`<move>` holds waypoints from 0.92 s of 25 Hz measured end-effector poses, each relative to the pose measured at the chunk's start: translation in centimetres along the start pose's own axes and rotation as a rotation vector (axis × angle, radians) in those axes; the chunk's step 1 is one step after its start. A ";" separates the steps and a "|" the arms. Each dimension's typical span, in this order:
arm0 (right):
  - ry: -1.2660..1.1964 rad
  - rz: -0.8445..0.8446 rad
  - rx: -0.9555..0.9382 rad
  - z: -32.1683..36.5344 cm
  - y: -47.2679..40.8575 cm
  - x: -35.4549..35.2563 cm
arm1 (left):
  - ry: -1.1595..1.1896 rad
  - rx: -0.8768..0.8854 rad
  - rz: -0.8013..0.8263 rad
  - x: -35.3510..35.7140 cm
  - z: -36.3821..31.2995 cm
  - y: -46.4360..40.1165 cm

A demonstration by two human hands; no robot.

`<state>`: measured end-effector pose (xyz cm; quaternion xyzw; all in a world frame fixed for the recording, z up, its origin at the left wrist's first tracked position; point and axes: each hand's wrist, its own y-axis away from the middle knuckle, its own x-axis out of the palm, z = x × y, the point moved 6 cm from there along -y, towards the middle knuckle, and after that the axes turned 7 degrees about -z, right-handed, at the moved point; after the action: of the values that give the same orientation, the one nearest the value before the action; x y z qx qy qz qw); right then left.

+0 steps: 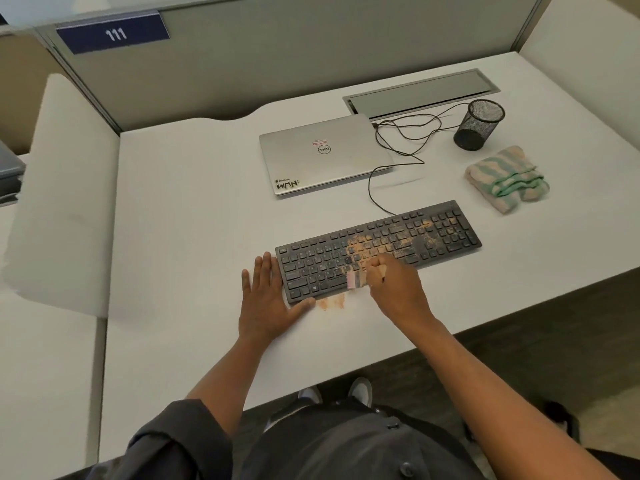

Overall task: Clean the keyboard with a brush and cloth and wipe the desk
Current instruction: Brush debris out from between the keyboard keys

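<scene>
Head view. White desk (pixel 194 209) with grey partition walls at the back; a blue plate reading 111 (pixel 112 32) on the partition's top left.

Black keyboard (pixel 377 249) lies angled near the desk's front edge, right of centre. Orange-brown dust (pixel 372 244) covers its middle keys, thinning toward the number pad. A small patch of the same powder (pixel 330 302) sits on the desk surface just in front of the keyboard's front edge.

Right hand (pixel 394 289) over the keyboard's front middle, fingers curled around a small brush (pixel 356 279); pale bristle end on the keys at the front row, wooden handle showing between the fingers. Brush blurred; detail of bristles unclear.

Left hand (pixel 268 296) flat on the desk at the keyboard's left end, fingers straight and spread, thumb along the front left corner of the keyboard. It grips nothing.

Folded cloth (pixel 507 180), cream with green stripes, lies toward the desk's right edge, behind the keyboard's right end and apart from it.

Closed silver laptop (pixel 325 155) mid-desk, behind the keyboard. Black cable (pixel 398 140) loops from the laptop's right side; one strand runs to the keyboard's back edge. Black mesh pen cup (pixel 479 124) stands behind the cloth, near the recessed grey cable tray (pixel 420 93) at the back right.

Dark sleeves pushed up on both forearms.
</scene>
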<state>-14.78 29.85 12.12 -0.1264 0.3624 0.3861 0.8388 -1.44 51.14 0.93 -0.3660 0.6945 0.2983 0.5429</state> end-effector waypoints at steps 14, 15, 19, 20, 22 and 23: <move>-0.005 -0.149 0.102 -0.1 -1.2 -1.8 | 0.037 0.018 0.008 0.1 0.2 -0.2; -0.046 -0.137 0.129 -0.1 -1.3 -1.7 | 0.042 0.017 0.010 0.1 0.1 -0.1; -0.078 -0.005 0.196 0.1 -1.3 0.0 | 0.038 0.016 0.020 -0.2 0.1 0.0; -0.041 -0.015 0.175 0.1 -1.4 0.0 | 0.034 0.017 0.026 -0.2 0.1 -0.1; 0.052 -0.073 0.118 0.0 -1.9 -0.8 | 0.025 0.020 0.029 -0.2 0.1 -0.1; 0.087 -0.097 0.095 0.1 -2.2 -1.2 | 0.026 0.022 0.020 -0.1 0.2 -0.1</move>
<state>-13.64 27.76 12.90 -0.1204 0.4096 0.3218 0.8451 -1.24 51.23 0.98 -0.3570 0.7082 0.2912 0.5350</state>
